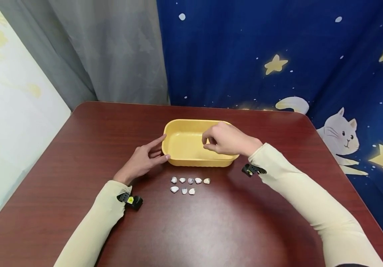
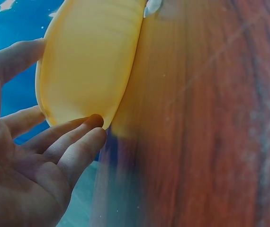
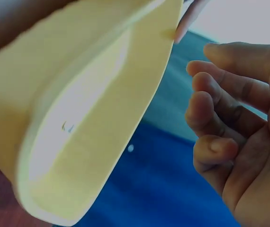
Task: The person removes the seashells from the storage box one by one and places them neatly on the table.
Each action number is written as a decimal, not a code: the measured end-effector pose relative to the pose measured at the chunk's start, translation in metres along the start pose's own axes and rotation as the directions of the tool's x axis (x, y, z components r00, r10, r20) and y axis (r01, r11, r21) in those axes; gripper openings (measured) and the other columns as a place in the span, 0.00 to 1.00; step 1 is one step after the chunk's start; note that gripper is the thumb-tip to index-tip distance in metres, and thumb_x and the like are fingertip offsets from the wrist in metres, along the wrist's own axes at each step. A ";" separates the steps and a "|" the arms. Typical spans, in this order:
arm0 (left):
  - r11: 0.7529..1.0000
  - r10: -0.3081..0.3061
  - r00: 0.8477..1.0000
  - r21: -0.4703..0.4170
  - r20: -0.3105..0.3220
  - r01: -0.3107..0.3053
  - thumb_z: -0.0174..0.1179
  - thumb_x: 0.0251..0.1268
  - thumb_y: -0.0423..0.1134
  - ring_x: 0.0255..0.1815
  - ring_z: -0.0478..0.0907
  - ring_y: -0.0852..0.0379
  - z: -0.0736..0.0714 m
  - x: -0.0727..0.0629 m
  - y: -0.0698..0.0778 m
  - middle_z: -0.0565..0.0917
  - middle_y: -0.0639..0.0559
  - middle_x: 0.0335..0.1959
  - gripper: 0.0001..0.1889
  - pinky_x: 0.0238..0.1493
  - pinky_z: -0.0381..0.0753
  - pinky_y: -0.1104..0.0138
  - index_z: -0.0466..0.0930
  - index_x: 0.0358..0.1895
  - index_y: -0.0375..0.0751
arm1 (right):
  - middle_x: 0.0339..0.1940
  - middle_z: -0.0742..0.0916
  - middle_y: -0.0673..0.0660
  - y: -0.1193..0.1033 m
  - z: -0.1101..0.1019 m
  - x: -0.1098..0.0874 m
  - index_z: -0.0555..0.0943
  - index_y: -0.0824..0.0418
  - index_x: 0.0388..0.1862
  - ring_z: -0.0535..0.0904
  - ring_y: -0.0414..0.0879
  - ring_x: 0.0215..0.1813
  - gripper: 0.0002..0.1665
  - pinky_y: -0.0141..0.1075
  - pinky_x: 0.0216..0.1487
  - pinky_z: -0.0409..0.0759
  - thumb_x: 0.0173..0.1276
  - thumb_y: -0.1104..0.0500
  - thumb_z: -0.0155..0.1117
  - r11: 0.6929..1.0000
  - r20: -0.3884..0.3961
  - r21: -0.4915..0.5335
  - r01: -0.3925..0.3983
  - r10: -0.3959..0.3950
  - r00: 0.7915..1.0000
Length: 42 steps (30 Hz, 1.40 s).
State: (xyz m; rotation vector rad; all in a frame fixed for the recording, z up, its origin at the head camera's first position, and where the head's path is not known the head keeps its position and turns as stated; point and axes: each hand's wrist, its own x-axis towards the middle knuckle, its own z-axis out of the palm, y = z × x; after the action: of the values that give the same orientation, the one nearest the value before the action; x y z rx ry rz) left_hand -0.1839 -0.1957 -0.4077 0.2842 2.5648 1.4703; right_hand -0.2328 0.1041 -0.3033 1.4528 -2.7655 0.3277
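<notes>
A yellow plastic tub [image 1: 181,144] stands on the table, and my left hand [image 1: 141,159] touches its left end, thumb at the near corner and fingertips along the rim and wall. In the left wrist view these fingers [image 2: 73,151] look nearly straight. Over the tub's right half hovers my right hand [image 1: 226,139], fingers loosely bent. The right wrist view shows its thumb and fingertips apart, with nothing visible between them. Small pale seashells [image 1: 191,181] lie in two rows on the near side of the tub. Inside it, a tiny speck [image 3: 67,126] is too small to identify.
The dark red-brown wooden table [image 1: 244,222] extends around the tub. A grey curtain [image 1: 121,52] and a blue curtain [image 1: 224,55] with stars and a cat hang behind it. At the left is a pale wall [image 1: 7,122]. Each wrist carries a small black camera [image 1: 138,202].
</notes>
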 end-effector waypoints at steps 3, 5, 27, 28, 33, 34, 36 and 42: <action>1.000 0.008 1.000 -0.005 0.001 -0.008 0.69 0.62 0.54 0.69 0.77 0.49 0.002 0.000 0.000 0.67 0.43 0.77 0.42 0.66 0.78 0.58 0.58 0.78 0.65 | 0.17 0.80 0.46 0.011 -0.001 0.006 0.88 0.54 0.33 0.73 0.37 0.22 0.04 0.32 0.29 0.75 0.66 0.58 0.68 0.999 0.019 0.011 -0.037 0.036 0.999; 1.000 0.013 1.000 -0.011 0.001 -0.013 0.69 0.62 0.53 0.69 0.77 0.49 0.003 0.000 0.000 0.68 0.43 0.76 0.42 0.66 0.79 0.58 0.58 0.79 0.63 | 0.17 0.81 0.47 0.018 -0.002 0.011 0.88 0.54 0.33 0.73 0.38 0.22 0.04 0.32 0.29 0.74 0.67 0.58 0.68 0.998 0.030 0.024 -0.059 0.058 0.998; 1.000 0.007 1.000 -0.015 -0.012 -0.007 0.69 0.63 0.52 0.69 0.76 0.48 0.002 0.000 -0.001 0.66 0.43 0.78 0.42 0.66 0.79 0.58 0.59 0.79 0.61 | 0.31 0.88 0.52 0.053 0.004 0.064 0.90 0.55 0.36 0.78 0.45 0.32 0.08 0.35 0.34 0.77 0.67 0.60 0.65 0.951 0.067 0.069 -0.302 0.297 0.952; 1.000 0.007 1.000 -0.013 -0.013 -0.007 0.69 0.63 0.52 0.70 0.76 0.48 0.002 -0.001 -0.001 0.66 0.43 0.78 0.42 0.66 0.79 0.58 0.59 0.79 0.61 | 0.32 0.88 0.52 0.053 0.006 0.064 0.91 0.55 0.35 0.77 0.45 0.32 0.08 0.36 0.34 0.77 0.66 0.61 0.64 0.945 0.069 0.054 -0.322 0.318 0.946; 1.000 0.012 1.000 -0.021 -0.010 -0.012 0.69 0.63 0.52 0.70 0.76 0.48 0.004 -0.003 -0.002 0.66 0.43 0.78 0.42 0.66 0.79 0.59 0.58 0.79 0.61 | 0.31 0.90 0.52 0.052 0.019 0.065 0.91 0.55 0.31 0.85 0.47 0.29 0.11 0.37 0.34 0.80 0.61 0.64 0.62 0.898 0.152 0.013 -0.440 0.433 0.888; 1.000 0.015 1.000 -0.027 -0.010 -0.015 0.69 0.63 0.52 0.70 0.76 0.48 0.004 -0.003 -0.002 0.66 0.43 0.78 0.42 0.66 0.79 0.59 0.59 0.79 0.61 | 0.30 0.90 0.53 0.052 0.022 0.065 0.91 0.55 0.31 0.87 0.48 0.28 0.11 0.37 0.33 0.80 0.61 0.65 0.62 0.888 0.172 0.009 -0.459 0.451 0.876; 0.999 0.021 1.000 -0.034 -0.013 -0.022 0.70 0.63 0.51 0.70 0.76 0.48 0.005 -0.004 -0.002 0.67 0.43 0.77 0.42 0.66 0.79 0.59 0.59 0.79 0.60 | 0.29 0.91 0.53 0.052 0.027 0.066 0.90 0.55 0.29 0.89 0.49 0.28 0.11 0.37 0.32 0.81 0.58 0.66 0.63 0.870 0.192 -0.014 -0.493 0.486 0.853; 0.999 0.033 0.999 -0.030 -0.018 -0.034 0.69 0.63 0.51 0.70 0.76 0.48 0.004 -0.005 -0.004 0.67 0.43 0.77 0.42 0.66 0.79 0.58 0.59 0.79 0.60 | 0.30 0.89 0.56 0.051 0.048 0.074 0.84 0.57 0.26 0.85 0.48 0.31 0.03 0.41 0.28 0.83 0.52 0.65 0.69 0.807 0.141 -0.191 -0.559 0.586 0.798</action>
State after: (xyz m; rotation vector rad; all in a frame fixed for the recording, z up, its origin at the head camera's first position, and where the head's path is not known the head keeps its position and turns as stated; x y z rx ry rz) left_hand -0.1783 -0.1954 -0.4133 0.3130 2.5607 1.5288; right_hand -0.3120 0.0625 -0.3524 0.6014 -3.2552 -0.0263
